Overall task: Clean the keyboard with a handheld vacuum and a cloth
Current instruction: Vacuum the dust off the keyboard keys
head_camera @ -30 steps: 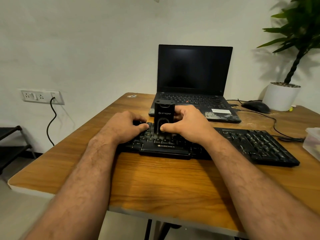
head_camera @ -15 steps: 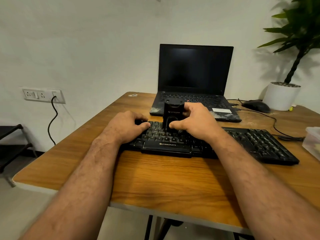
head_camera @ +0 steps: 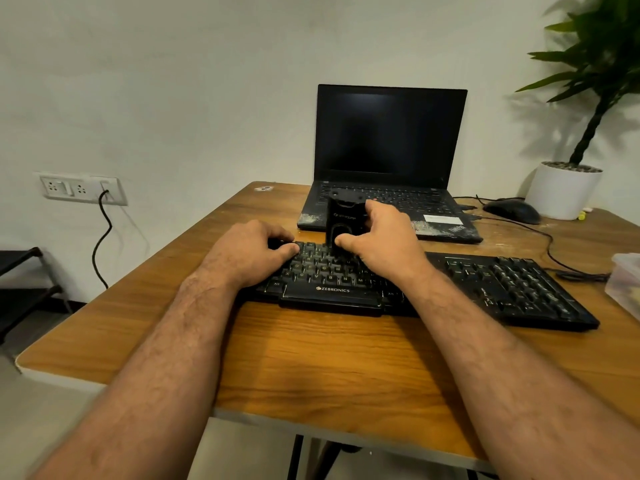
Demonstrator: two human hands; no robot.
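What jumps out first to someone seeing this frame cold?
Two bare forearms reach in over the wooden desk, meeting at a black keyboard at its centre. The right hand grips a small black handheld vacuum standing upright on the keys, while the left hand holds the keyboard's left end. Behind them sits an open laptop with a dark screen and a dusty palm rest, and a potted plant at the far right.
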